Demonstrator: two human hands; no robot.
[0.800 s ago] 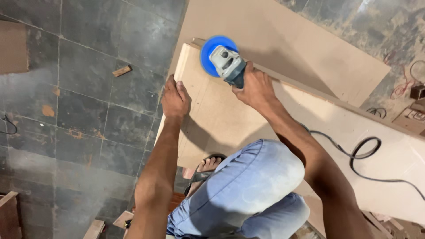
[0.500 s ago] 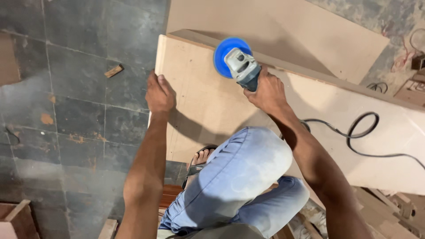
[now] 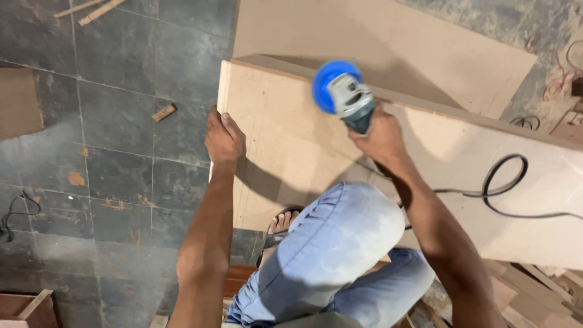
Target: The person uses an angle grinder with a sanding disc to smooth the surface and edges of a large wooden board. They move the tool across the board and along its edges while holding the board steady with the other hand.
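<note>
Along the far edge of the board: the sander [image 3: 344, 91], blue disc and grey body, sits just short of that edge, tilted onto the surface.
Right hand [image 3: 381, 136]: grip wrapped tight round the sander's dark handle.
Left hand [image 3: 223, 138]: fingers curled over the left edge of the board [image 3: 291, 146], pressing it down; grip holds the board's rim.
Change: the sander has slid rightward along the far edge since a moment ago, away from the far-left corner; the left hand stays at about the same spot on the left edge.
Board: pale sheet lying across another pale sheet [image 3: 388, 42] on the floor; its far-left corner is now bare.
Cable [image 3: 501, 188]: black loop lying on the board's right half, behind the right arm.
Knee [image 3: 340, 237]: in dusty blue jeans, over the near edge, a sandalled foot [image 3: 279, 226] beneath.
Open room: dark tiled floor [image 3: 109, 158] to the left, with only a small wood offcut [image 3: 164, 112] near the board.
Near-right corner: timber scraps [image 3: 534, 285] crowd in.
</note>
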